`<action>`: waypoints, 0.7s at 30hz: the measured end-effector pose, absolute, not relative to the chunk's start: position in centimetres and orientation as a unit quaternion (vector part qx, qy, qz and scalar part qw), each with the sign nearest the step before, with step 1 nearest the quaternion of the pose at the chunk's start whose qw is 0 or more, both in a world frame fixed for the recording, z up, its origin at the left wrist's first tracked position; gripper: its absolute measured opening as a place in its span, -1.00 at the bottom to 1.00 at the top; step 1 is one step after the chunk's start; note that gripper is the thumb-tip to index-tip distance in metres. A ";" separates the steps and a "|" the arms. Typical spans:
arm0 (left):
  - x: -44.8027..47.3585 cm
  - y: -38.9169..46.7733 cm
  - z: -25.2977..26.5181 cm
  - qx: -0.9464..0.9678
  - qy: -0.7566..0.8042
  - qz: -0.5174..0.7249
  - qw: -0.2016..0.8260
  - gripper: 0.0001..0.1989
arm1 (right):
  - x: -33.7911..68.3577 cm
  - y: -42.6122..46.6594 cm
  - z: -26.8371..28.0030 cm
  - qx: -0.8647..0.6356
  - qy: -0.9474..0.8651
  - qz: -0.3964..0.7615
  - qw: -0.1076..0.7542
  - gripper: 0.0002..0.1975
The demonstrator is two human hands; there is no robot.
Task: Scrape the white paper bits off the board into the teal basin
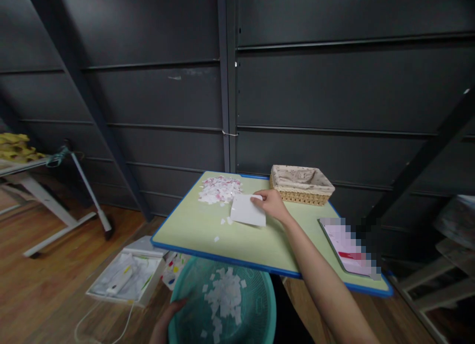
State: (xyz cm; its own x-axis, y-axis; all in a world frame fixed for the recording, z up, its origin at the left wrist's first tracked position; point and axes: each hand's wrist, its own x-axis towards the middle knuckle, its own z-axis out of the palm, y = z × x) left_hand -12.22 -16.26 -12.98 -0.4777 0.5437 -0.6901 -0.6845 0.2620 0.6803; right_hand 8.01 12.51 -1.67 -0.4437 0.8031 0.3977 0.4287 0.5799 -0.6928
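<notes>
My right hand is closed on the right edge of a white card, held low over the green tabletop. Just beyond the card's left side lies a heap of small white and pinkish paper scraps, with a few loose scraps nearer the front. Below the table's front edge is a teal plastic basket with many white paper pieces on its bottom. My left hand grips the basket's left rim; part of its fingers shows inside, and the rest is blurred or hidden.
A cloth-lined wicker basket stands at the table's back right. A tablet, partly pixelated, lies near the right edge. On the floor at left sits an open white box with a cord. Dark metal panels rise behind.
</notes>
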 end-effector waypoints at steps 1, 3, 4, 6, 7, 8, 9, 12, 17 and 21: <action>-12.1 -16.2 -12.8 -0.063 0.608 0.606 0.508 -0.79 | 8.0 12.5 -1.6 -0.380 -0.808 0.258 0.369 -0.70; -12.0 -16.1 -12.5 -0.063 0.597 0.616 0.510 -0.84 | 8.0 12.6 -1.5 -0.373 -0.810 0.259 0.372 -0.70; -12.0 -16.1 -12.4 -0.064 0.591 0.621 0.512 -0.85 | 8.1 12.6 -1.3 -0.366 -0.814 0.262 0.366 -0.69; -11.9 -16.2 -12.0 -0.063 0.580 0.624 0.520 -0.87 | 8.3 12.6 -1.1 -0.351 -0.824 0.281 0.346 -0.69; -11.9 -16.3 -11.8 -0.062 0.575 0.623 0.528 -0.86 | 8.5 12.5 -1.0 -0.342 -0.826 0.299 0.333 -0.69; -11.8 -16.3 -11.6 -0.059 0.567 0.621 0.537 -0.84 | 8.6 12.5 -0.9 -0.334 -0.828 0.319 0.318 -0.69; -11.8 -16.4 -11.4 -0.056 0.561 0.619 0.547 -0.80 | 8.7 12.4 -0.8 -0.324 -0.829 0.341 0.303 -0.70; -11.6 -16.5 -10.6 -0.055 0.552 0.613 0.562 -0.67 | 8.6 12.0 -0.7 -0.288 -0.829 0.405 0.257 -0.70; -11.3 -16.6 -10.4 -0.019 0.557 0.632 0.538 -0.80 | 7.6 10.8 -0.9 -0.212 -0.824 0.489 0.193 -0.69; -11.5 -16.8 -11.5 0.009 0.560 0.620 0.549 -0.78 | 7.1 10.9 -1.2 -0.222 -0.794 0.521 0.221 -0.59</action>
State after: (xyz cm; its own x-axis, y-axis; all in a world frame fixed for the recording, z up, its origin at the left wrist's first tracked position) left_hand -11.55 -16.77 -11.49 -0.3974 0.6909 -0.6040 -0.6707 0.2306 0.7050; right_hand 7.07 10.94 -1.23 -0.8038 0.5828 0.1192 0.1222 0.3580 -0.9257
